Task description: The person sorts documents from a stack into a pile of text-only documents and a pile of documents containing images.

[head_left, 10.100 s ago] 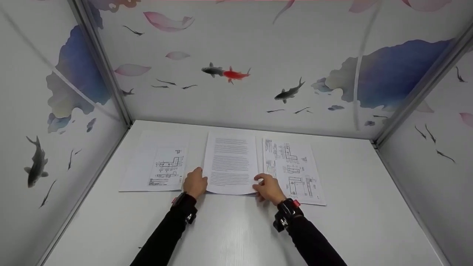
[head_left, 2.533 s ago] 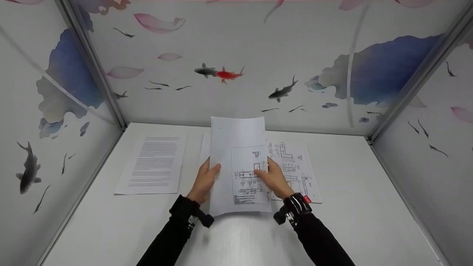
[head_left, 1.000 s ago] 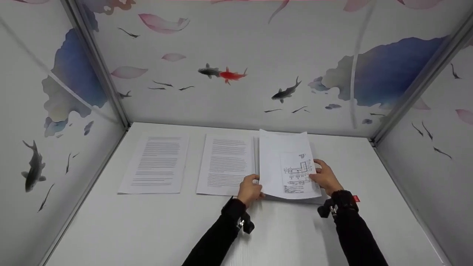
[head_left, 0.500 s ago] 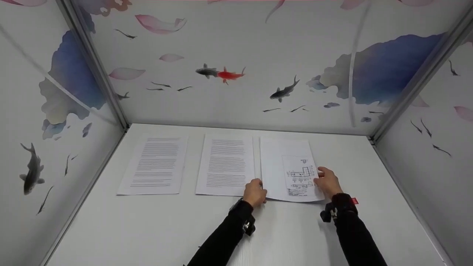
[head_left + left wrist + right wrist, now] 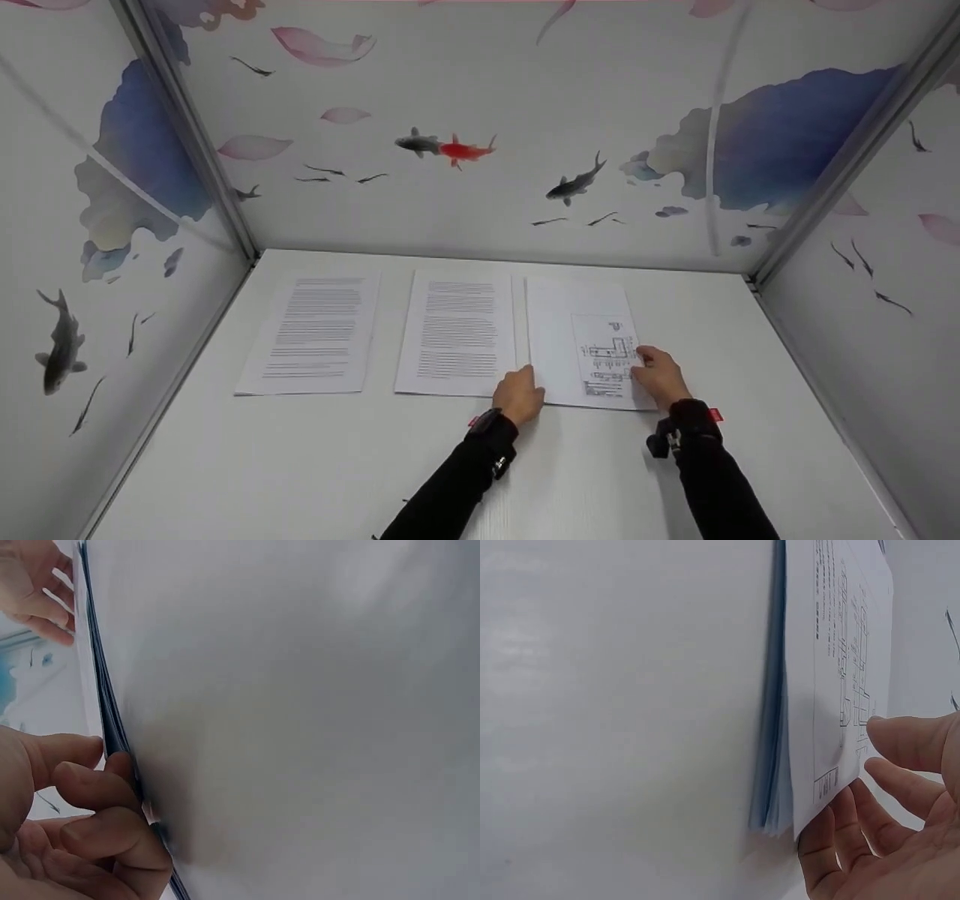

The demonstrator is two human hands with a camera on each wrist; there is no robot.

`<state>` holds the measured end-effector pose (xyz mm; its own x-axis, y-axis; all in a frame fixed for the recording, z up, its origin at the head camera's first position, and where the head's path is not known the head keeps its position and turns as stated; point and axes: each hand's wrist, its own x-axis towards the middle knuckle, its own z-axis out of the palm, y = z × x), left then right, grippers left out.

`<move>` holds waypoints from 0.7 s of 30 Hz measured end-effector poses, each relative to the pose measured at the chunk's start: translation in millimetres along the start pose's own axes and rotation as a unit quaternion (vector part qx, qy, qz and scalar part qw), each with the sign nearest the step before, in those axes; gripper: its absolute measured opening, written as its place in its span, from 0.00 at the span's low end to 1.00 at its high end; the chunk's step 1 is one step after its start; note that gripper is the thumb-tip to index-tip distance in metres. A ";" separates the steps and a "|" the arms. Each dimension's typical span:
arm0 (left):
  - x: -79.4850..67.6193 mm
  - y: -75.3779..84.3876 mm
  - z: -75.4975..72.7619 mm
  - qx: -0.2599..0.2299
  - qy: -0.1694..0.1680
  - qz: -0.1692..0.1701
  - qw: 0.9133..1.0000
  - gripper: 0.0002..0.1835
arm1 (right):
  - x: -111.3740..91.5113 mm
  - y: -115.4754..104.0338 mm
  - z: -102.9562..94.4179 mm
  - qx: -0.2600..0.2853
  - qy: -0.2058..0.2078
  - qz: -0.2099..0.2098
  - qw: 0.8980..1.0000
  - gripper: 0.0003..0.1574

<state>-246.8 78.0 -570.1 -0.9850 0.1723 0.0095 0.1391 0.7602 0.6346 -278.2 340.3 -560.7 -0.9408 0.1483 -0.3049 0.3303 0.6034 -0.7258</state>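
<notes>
Three paper stacks lie side by side on the white table. The right stack of paper (image 5: pixel 555 337) has a technical drawing on its top sheet and lies nearly flat. My left hand (image 5: pixel 519 396) holds its near left corner; in the left wrist view, the thumb and curled fingers (image 5: pixel 112 832) meet the layered edge. At its right edge, my right hand (image 5: pixel 661 377) has thumb and fingers around the side. Up close, the right thumb (image 5: pixel 911 741) touches the top sheet's margin beside the drawing. Some fingertips are hidden by the paper.
The middle text stack (image 5: pixel 457 330) lies just left of my left hand, with a narrow gap to the right stack. Farther left is another stack of text pages (image 5: pixel 311 334). Printed walls (image 5: pixel 480 202) with fish and petals enclose the table (image 5: pixel 300 465) at the back and sides.
The drawing-topped papers were held up in the middle, then carried right and lowered onto the right stack. Within the last second their raised near edge has settled. The left stack now shows text on top.
</notes>
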 end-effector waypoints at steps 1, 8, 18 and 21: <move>-0.3 -0.6 0.2 0.005 -0.003 0.002 1.000 0.06 | -0.8 -0.1 0.8 -0.001 0.001 -0.003 1.000 0.38; 0.3 -2.5 0.5 0.044 -0.026 0.019 0.999 0.08 | -1.7 -0.5 1.8 -0.026 0.005 -0.017 1.000 0.37; -6.6 -15.8 -20.5 -0.082 -0.086 0.027 0.993 0.16 | -1.5 -5.8 4.8 -0.003 0.016 -0.010 1.000 0.34; -10.7 -27.4 -32.9 -0.163 -0.115 0.040 0.979 0.21 | -4.0 -9.9 6.6 -0.026 0.042 -0.013 0.999 0.33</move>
<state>-243.4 34.7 -562.2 -0.9185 0.3871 -0.0810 0.1375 0.5045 0.8524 -277.2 328.6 -556.3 -0.9526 0.1971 -0.2319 0.3041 0.6474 -0.6989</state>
